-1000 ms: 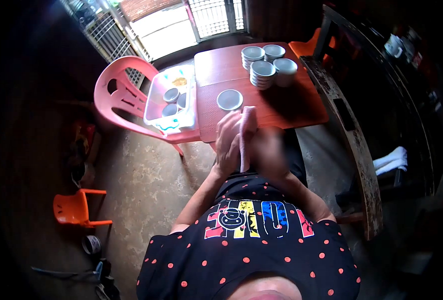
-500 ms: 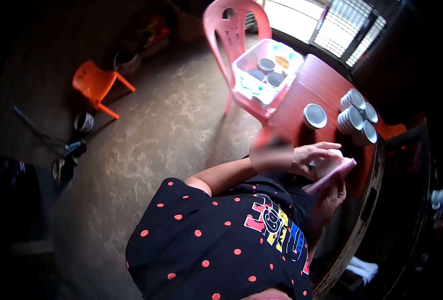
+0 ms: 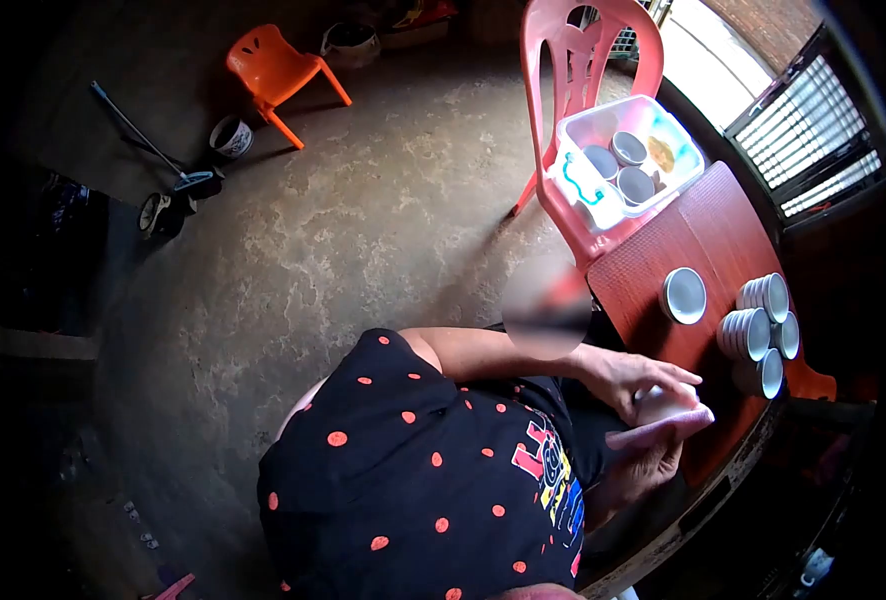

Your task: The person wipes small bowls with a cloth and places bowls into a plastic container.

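My left hand [image 3: 635, 383] curves over a small white bowl [image 3: 666, 404], its fingers closed on it. Below it, my right hand [image 3: 653, 466] grips a folded pink cloth [image 3: 663, 428], which presses against the bowl. Much of the bowl is hidden by fingers and cloth. Both hands are close to the near edge of the red-brown table [image 3: 653, 235]. A single pale bowl or short stack [image 3: 684, 296] stands on the table beyond my hands. To its right, several stacks of similar bowls [image 3: 746, 334] stand close together.
On a pink plastic chair [image 3: 540, 100] at the table's end rests a clear plastic tub [image 3: 685, 140] with several bowls inside. Across the concrete floor are an orange chair [image 3: 275, 72], a patterned bucket [image 3: 231, 138] and a long-handled tool [image 3: 138, 130]. A barred window [image 3: 808, 130] is behind the table.
My view has shifted, so the room and table sit differently in the frame. Both hands remain together around the bowl and cloth, with slightly different finger and cloth angles.
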The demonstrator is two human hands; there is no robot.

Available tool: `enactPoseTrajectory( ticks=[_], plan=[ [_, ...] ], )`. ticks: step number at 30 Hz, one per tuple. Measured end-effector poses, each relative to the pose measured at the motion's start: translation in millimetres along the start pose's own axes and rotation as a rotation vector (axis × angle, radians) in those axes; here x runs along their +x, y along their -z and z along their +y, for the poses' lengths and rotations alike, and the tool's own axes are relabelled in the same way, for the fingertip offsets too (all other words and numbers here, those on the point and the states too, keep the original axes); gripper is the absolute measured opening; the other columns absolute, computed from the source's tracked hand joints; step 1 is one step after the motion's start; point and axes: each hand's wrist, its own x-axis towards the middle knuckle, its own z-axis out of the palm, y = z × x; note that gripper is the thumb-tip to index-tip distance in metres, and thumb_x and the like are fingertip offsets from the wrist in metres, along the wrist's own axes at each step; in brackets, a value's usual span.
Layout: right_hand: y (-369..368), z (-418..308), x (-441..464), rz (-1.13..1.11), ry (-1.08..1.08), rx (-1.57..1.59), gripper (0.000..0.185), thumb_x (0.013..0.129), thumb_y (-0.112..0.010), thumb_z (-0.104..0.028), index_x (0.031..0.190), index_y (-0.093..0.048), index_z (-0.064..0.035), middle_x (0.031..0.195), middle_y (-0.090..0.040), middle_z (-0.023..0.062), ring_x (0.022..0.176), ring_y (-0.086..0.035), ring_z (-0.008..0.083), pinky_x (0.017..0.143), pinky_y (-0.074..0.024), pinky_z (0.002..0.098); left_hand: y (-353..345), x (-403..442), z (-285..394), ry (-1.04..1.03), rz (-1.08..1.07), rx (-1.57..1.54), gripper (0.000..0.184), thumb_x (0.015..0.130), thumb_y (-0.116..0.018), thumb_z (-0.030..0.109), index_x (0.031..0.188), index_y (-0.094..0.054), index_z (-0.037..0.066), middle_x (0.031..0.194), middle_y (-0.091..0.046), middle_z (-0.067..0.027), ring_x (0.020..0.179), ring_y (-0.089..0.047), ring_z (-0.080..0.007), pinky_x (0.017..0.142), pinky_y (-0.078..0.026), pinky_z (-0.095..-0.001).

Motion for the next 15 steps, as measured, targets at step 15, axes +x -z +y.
enactPoseTrajectory(
  ticks=[15],
  plan=[
    [-18.5, 31.7, 13.0, -0.324, -0.013, -0.012, 0.044, 0.099, -0.039, -0.032, 0.116, -0.056, 0.0042, 0.1, -0.064, 0.0181, 0.093, -0.061, 0.0291, 0.081, -0.0476, 0.0351, 4.4, 13.0, -20.1, 0.406, 0.454, -0.578, 0.053, 0.085, -0.059, 0.05, 0.115, -0.054, 0.007, 0.106, -0.058, -0.0061, 0.094, -0.056, -0.0165, 0.08, -0.046, -0.0307]
  ],
)
